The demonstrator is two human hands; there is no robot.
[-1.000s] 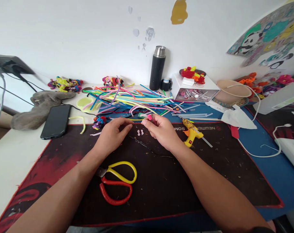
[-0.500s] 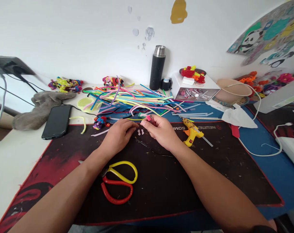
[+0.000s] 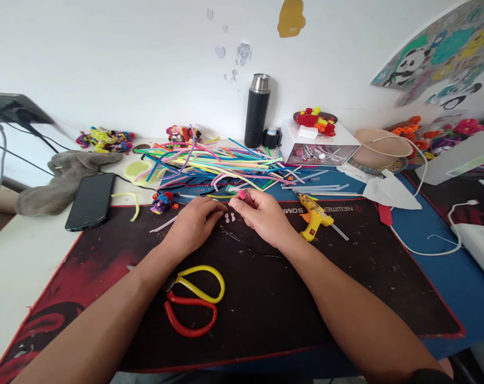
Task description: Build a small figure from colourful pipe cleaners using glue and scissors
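My right hand [image 3: 265, 216] is closed around a small pink-and-red object [image 3: 245, 197] that looks like a lighter; most of it is hidden by the fingers. My left hand [image 3: 196, 224] rests low over the mat, its thumb and fingers pinched together; whatever they hold is too small to make out. Between the hands lie two small pale pink pieces [image 3: 230, 217]. A thin black wire [image 3: 250, 248] runs across the mat just below them. Scissors [image 3: 200, 301] with one yellow and one red handle lie nearer, partly behind my left forearm.
Behind the hands spreads a pile of colourful pipe cleaners [image 3: 214, 162]. A yellow glue gun [image 3: 314, 216] lies to the right near clear glue sticks [image 3: 316, 188]. A phone [image 3: 90, 201] is at left, and a black flask [image 3: 257, 114] stands by the wall beside a white box [image 3: 317, 136].
My left hand has moved right towards my right hand, and its fingers have come together in a pinch. The right hand keeps its hold on the pink-and-red object.
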